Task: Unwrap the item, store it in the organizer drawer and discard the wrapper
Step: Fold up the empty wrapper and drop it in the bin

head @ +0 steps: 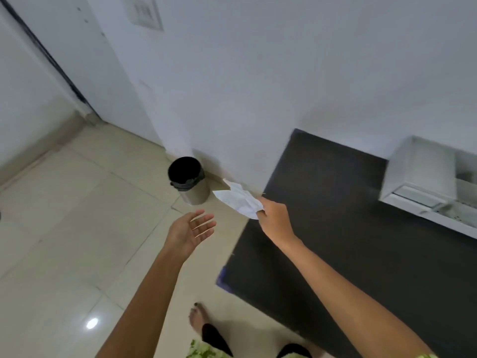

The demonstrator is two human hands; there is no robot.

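My right hand (275,219) pinches a crumpled white wrapper (238,198) and holds it out over the floor, just left of the dark table's corner. A small metal bin (189,180) lined with a black bag stands on the floor against the wall, a short way left of the wrapper, its mouth dark inside. My left hand (192,231) hovers lower and to the left, palm up, fingers spread, holding nothing. The white organizer (423,177) sits on the table at the right, with a drawer showing at its right side.
A dark table (335,228) fills the right half of the view, set against the white wall (258,86). Pale tiled floor (77,228) spreads to the left. My bare foot (198,319) stands on the tiles near the bottom.
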